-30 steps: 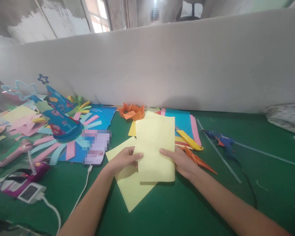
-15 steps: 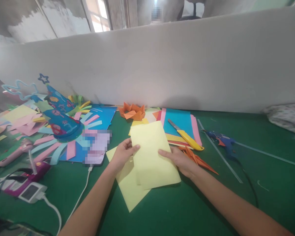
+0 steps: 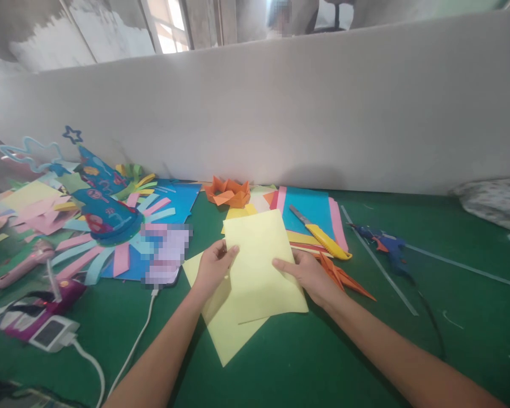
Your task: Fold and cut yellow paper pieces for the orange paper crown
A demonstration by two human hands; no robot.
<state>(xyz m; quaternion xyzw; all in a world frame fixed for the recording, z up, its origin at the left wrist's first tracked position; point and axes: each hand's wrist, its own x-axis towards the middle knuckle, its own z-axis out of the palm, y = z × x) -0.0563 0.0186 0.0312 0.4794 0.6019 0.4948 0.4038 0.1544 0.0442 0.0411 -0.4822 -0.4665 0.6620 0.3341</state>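
Both my hands hold a pale yellow sheet of paper (image 3: 261,266) low over the green table (image 3: 323,362). My left hand (image 3: 215,265) pinches its left edge, thumb on top. My right hand (image 3: 308,275) grips its right edge, fingers closed on the paper. A second pale yellow sheet (image 3: 225,331) lies flat beneath it, turned at an angle.
A yellow utility knife (image 3: 323,235) lies on blue and pink paper (image 3: 310,207) behind my right hand, with orange scissors (image 3: 344,277) beside it. A blue glue gun (image 3: 386,243) is at right. An orange paper crown (image 3: 228,192), a blue party hat (image 3: 104,198), a phone (image 3: 165,255) and chargers sit left.
The held yellow sheet has been lowered from upright toward the table and tilted, uncovering the knife blade behind it. Both hands shifted slightly back with it.
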